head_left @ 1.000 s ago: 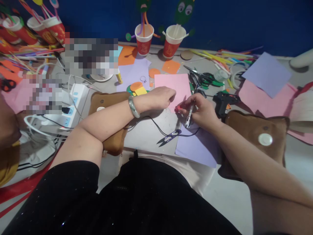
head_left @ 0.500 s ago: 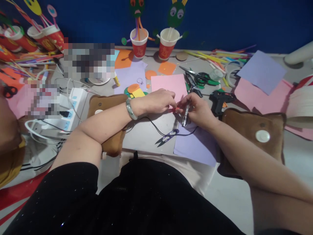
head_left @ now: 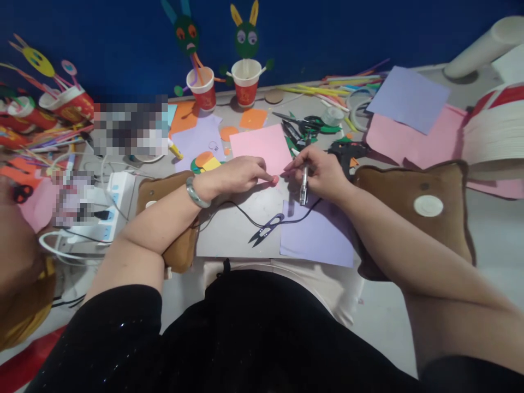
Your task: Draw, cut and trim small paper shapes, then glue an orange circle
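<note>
Far left: a co-worker's arm [head_left: 16, 251] at the frame edge, then a white power strip [head_left: 122, 188] with plugs in it. Next, the left brown pouch [head_left: 181, 255], partly under the person's left forearm, with a grey-green bangle [head_left: 197, 192] on that wrist. Behind, two red-and-white paper cups [head_left: 203, 97] carry green paper heads. Left hand [head_left: 243, 173] lies over the lower left corner of the pink paper sheet [head_left: 261, 144]: index out, tip touching the small red-pink piece [head_left: 275, 180] at the sheet's near edge; can't tell if the thumb pinches it. Thread snips [head_left: 263, 230] sit nearer the body, beside a black cable and just left of a lavender sheet [head_left: 317, 234]. Right hand [head_left: 320, 172] pinches a silver pen [head_left: 303, 188], tilted near upright between fingers; thumb and index point at the pink sheet's lower right corner, can't tell if those tips meet. Black-handled scissors [head_left: 314, 123] behind, glue gun [head_left: 346, 151] just right, then the right brown pouch [head_left: 388, 191].
</note>
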### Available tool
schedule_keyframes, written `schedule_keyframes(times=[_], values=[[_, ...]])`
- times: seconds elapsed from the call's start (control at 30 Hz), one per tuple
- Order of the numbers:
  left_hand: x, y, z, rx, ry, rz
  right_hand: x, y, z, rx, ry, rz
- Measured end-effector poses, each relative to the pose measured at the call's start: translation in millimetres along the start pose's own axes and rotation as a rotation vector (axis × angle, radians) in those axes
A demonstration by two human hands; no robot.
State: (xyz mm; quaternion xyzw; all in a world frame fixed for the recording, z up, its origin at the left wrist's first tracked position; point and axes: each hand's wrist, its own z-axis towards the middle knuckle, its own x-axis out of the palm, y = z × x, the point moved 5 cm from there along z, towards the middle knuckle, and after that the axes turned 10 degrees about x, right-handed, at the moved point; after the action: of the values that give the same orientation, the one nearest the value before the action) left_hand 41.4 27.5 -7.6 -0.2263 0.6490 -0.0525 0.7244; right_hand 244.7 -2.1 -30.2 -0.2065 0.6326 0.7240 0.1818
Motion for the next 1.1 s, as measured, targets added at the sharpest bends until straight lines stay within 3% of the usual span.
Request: schedule_keyframes(times=[0.27,0.63,1.1], values=[[0.1,3,-6,0.043,-0.010,0.016,5,3,2,-0.123,0.020,-0.132],[2.9,10,-10,0.054,-0.012,0.071,19,4,2,-0.268,0.125,-0.114],[4.3,11,-11,0.041,0.001,0.041,19,4,2,-0.262,0.159,-0.074]])
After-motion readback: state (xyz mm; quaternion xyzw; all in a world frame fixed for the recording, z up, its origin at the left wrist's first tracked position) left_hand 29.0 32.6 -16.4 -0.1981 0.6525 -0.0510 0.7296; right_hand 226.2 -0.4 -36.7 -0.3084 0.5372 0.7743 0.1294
